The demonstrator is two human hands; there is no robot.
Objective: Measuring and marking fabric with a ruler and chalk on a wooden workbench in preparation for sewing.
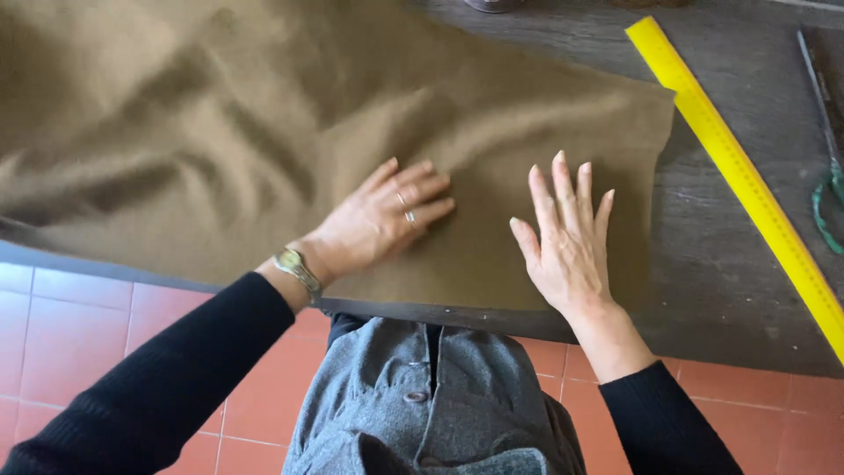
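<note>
My left hand (pixel 387 220) lies flat on a sheet of olive-brown woollen fabric (pixel 264 123), fingers together and extended, a ring on one of them and a metal wristwatch (pixel 297 268) at the wrist. My right hand (pixel 567 237) rests just beside it on the same cloth, palm down, fingers straight and slightly spread; neither hand grips anything. The fabric covers most of a dark wooden table (pixel 730 264), its near edge running along the table's front edge and its right corner lying a little short of a long yellow ruler (pixel 747 185) set diagonally across the bare wood. The cloth is smooth under my hands and rumpled in soft folds farther left. At the far right edge of the table, a pair of scissors with green handles (pixel 828 176) lies well apart from the fabric. Below the table edge appear my black sleeves, a grey buttoned garment (pixel 431 413) and a floor of terracotta tiles (pixel 79 343).
</note>
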